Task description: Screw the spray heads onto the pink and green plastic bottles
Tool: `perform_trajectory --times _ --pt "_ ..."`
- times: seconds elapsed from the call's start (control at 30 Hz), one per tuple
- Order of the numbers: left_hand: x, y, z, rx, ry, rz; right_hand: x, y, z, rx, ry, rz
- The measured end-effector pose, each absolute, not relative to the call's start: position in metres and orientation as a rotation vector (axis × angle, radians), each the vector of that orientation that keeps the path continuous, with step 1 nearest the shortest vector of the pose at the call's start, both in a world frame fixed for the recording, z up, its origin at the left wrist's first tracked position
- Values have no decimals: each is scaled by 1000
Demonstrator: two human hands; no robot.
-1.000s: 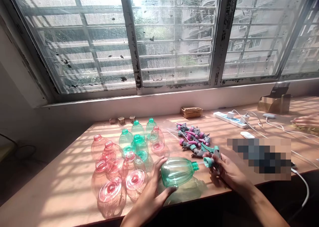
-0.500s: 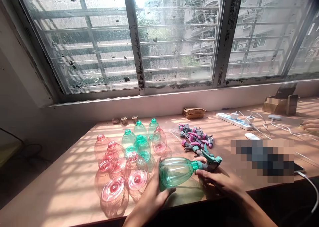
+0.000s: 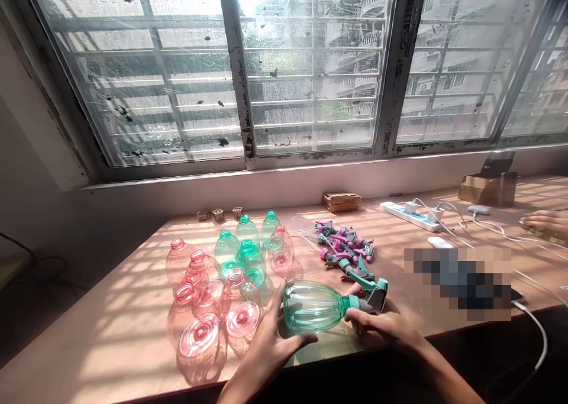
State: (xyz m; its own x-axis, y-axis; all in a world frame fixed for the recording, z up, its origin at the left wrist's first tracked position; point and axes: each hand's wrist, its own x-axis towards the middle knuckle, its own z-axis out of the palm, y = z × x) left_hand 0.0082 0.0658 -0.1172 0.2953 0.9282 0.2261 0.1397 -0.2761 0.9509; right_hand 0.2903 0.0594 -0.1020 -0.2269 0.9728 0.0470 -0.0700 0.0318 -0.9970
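Observation:
A clear green spray bottle (image 3: 313, 306) lies sideways in the air above the table's front edge, held between both hands. My left hand (image 3: 273, 333) is closed round its base end, thumb below. At the neck, my right hand (image 3: 373, 321) grips the teal collar of the grey and teal spray head (image 3: 373, 294), which sits on the bottle's mouth. To the left stand several open pink bottles (image 3: 199, 336) and several open green bottles (image 3: 247, 259). Behind the held bottle lies a pile of pink and grey spray heads (image 3: 344, 241), with a teal one at its near side.
A brown cardboard box (image 3: 341, 202) sits by the window wall. On the right are a white power strip (image 3: 410, 216) with cables, a white mouse (image 3: 439, 242), a blurred-out dark device (image 3: 470, 285) and another person's hand (image 3: 545, 220). The table's front edge runs just below my hands.
The spray head has turned about the bottle's neck, its teal lever now facing more upward and left. My right hand's fingers have shifted at the collar. The view has moved slightly right.

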Motion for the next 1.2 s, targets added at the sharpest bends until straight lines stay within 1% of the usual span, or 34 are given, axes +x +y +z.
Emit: perform_trajectory --times 0.17,0.5,0.73,0.97,1.2 --pt "12 63 -110 1710 957 1138 292 61 -101 -995 -1342 1403" --pt "6 56 -101 1786 1147 941 292 60 -105 -988 -1182 1478" --pt "9 56 -101 1898 1132 926 288 72 -109 -939 -1161 1452" --pt "5 49 -95 1802 1154 836 292 67 -110 -923 -1187 1441" --pt "7 52 -89 1782 1187 880 291 60 -103 -957 -1247 1432"
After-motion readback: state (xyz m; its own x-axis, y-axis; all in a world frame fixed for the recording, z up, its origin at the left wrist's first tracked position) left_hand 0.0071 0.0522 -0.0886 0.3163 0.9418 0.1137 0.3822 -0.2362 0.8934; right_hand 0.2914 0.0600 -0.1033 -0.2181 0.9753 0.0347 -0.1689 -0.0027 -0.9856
